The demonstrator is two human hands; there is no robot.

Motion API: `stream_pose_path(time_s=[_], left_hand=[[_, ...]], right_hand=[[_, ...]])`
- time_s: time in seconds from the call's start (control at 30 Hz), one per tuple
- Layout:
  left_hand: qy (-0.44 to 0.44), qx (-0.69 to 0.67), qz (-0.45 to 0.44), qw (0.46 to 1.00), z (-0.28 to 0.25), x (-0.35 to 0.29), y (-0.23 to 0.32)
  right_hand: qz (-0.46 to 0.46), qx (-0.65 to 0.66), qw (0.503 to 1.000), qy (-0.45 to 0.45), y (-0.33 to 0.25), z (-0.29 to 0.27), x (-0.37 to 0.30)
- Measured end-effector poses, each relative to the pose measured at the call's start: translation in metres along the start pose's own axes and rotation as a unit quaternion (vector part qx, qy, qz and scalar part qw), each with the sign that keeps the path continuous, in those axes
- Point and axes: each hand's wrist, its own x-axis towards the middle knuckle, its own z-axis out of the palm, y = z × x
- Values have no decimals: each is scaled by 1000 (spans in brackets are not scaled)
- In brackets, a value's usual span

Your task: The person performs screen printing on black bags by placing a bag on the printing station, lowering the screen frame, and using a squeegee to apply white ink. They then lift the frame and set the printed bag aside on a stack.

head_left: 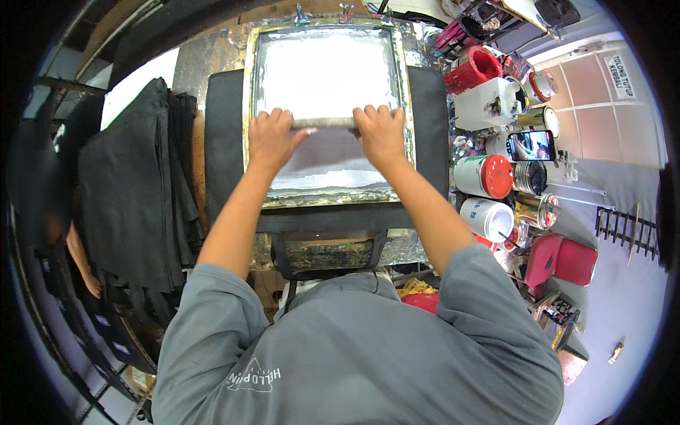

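A printing screen in a paint-stained frame lies flat over a black fabric bag on the worktable. White ink covers the upper part of the mesh. Across the screen's middle lies a squeegee, gripped at its two ends. My left hand holds the left end, its thumb stretched along the near side. Closed on the right end is my right hand. Below the squeegee the mesh looks greyish, with a white ink band near the frame's near edge. The squeegee's blade edge is hidden.
Stacked black fabric bags stand at the left, with another person's arm beyond. Along the right sit a red bucket, a white jug, a red-lidded tub, a white tub and a phone. Clamps hold the far frame edge.
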Motion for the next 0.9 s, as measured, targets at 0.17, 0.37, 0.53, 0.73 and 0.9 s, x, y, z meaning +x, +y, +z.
stream_pose_path(time_s=[0.17,0.37,0.53,0.73,0.9], left_hand=[[-30,-40,1,999,-19,-78,22],[69,-110,19,991,-25,-97,13],[28,-32,-169,985,-32,-170,-8],[-17,-74,-183,980,9,-200,-42],[132,-413,-243,868,-27,-193,-33]], right_hand=[[-12,5,999,-40,-29,-24,-73],[-17,17,998,-55,-31,-42,-63],[27,82,993,-74,-48,-48,-98],[29,74,996,-43,-57,-51,-110],[27,91,995,-24,-56,-123,-86]])
